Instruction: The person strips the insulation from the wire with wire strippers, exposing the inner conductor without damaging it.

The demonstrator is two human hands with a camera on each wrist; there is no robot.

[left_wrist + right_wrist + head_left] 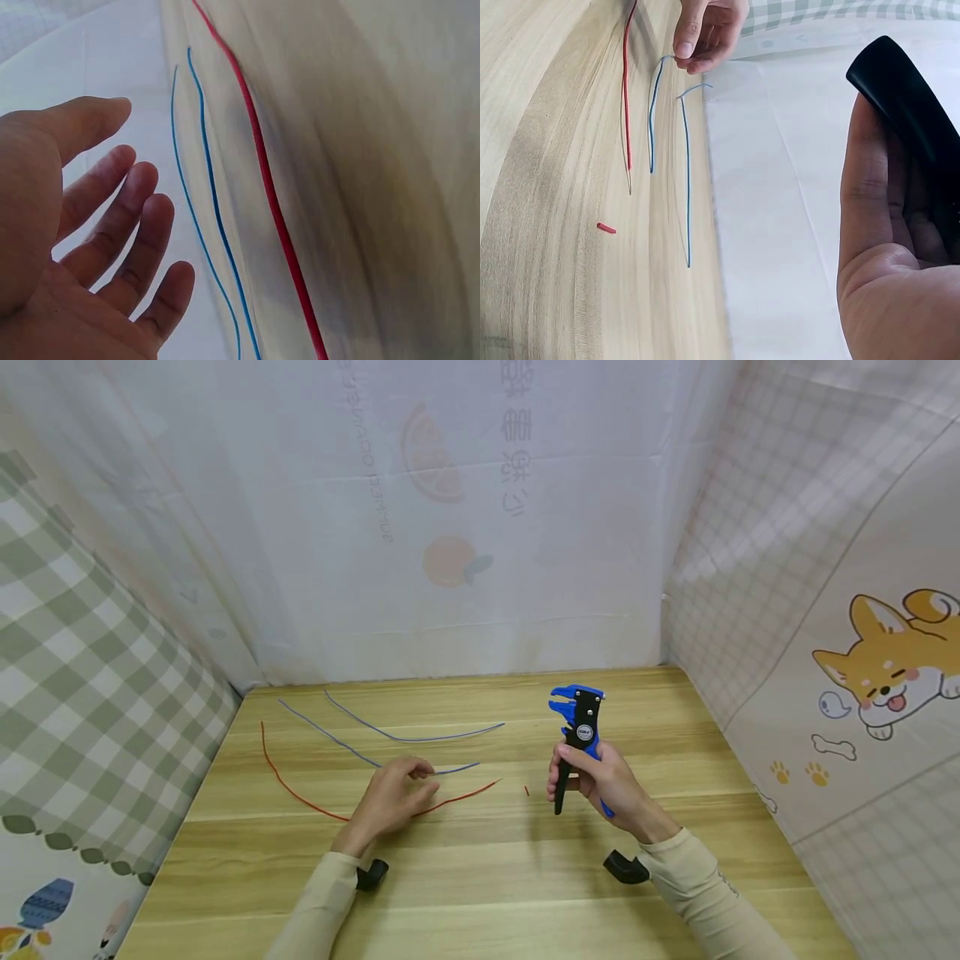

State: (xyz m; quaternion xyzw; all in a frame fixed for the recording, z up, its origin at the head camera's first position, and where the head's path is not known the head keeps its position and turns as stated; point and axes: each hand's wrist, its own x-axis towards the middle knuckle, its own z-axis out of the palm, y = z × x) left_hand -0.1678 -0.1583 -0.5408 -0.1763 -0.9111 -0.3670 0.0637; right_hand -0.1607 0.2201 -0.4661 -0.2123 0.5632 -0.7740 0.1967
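Observation:
My right hand (615, 785) grips a blue and black wire stripper (585, 714) above the table, its head pointing away from me. In the right wrist view only its black handle (907, 97) shows. My left hand (393, 797) hovers over the wires with loosely bent fingers and nothing in them. Beneath it runs a red wire (292, 791), partly hidden; its right end shows a bare metal tip (630, 182). A nearer blue wire (330, 737) also passes behind the left hand. Farther back lies another blue wire (420, 740). A short red piece of insulation (606, 228) lies between the hands.
The wood-grain table (480, 877) meets a pale printed curtain (465, 635) at the back. A checked cloth (82, 610) hangs on the left, and a dog-print cloth (847, 793) on the right. Black wrist mounts (626, 867) sit at both sleeves.

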